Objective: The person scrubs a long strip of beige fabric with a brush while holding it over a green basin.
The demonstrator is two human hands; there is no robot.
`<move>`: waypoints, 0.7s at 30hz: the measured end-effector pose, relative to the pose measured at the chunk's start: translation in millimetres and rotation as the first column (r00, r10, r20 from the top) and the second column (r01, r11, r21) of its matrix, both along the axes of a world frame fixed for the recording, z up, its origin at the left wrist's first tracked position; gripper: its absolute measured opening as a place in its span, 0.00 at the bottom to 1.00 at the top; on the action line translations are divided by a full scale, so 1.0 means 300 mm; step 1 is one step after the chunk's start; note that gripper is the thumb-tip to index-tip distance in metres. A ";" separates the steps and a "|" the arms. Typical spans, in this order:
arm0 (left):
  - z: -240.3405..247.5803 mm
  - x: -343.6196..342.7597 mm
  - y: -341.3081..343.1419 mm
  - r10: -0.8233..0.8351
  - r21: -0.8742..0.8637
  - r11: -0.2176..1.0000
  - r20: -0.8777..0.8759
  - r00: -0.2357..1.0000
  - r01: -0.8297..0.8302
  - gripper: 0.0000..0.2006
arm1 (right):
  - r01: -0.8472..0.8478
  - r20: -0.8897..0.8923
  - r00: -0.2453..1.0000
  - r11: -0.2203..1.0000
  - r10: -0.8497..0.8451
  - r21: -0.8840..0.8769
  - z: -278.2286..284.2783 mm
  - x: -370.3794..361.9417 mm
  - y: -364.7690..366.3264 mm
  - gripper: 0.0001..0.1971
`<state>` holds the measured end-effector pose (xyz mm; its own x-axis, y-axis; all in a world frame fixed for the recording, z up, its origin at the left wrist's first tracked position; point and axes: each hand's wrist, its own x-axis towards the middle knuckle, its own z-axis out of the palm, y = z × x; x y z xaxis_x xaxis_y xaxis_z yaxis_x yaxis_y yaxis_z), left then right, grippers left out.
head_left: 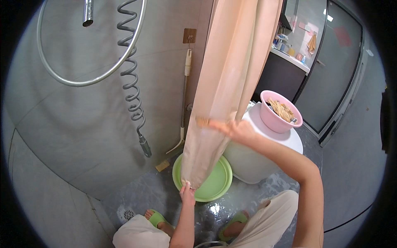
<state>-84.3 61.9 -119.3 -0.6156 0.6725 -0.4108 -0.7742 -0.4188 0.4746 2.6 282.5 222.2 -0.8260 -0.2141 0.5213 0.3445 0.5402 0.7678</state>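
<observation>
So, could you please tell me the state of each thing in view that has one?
Curtain: hanging, lower end gripped
Left hand: closed on curtain
Right hand: blurred, apparently holding a brush
Green basin: upright
Pink basin: upright, loaded
Toilet lid: down
Floor: wet
Coiled hose: hanging

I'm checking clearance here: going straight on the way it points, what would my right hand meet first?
Probably the peach curtain, which your right hand and its blurred brown item overlap in view; depth is unclear.

Grn basin (216, 185) on wet flr (162, 197)
</observation>
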 end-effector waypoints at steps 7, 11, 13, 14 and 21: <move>0.009 0.031 0.008 -0.026 0.007 1.000 0.006 1.000 0.026 0.14 | 0.166 -0.241 0.956 0.986 -0.166 -0.020 0.178 -0.074 0.045 0.37; -0.004 0.003 -0.004 -0.037 -0.015 0.999 -0.016 0.999 0.037 0.14 | 0.045 0.276 0.960 0.999 -0.046 0.009 0.064 -0.024 -0.046 0.39; -0.020 -0.011 -0.006 -0.025 -0.011 1.000 -0.034 0.999 0.025 0.14 | 0.138 0.034 0.989 0.985 -0.142 0.107 0.193 -0.060 0.006 0.38; -0.032 0.000 -0.010 -0.025 -0.005 1.000 -0.040 0.999 0.025 0.14 | 0.169 -0.083 0.983 0.983 -0.163 0.075 0.274 -0.070 0.036 0.37; -0.003 0.015 0.009 0.010 -0.007 1.000 0.000 1.000 -0.010 0.13 | 0.117 -0.046 0.992 0.993 -0.117 -0.013 -0.139 0.002 -0.021 0.38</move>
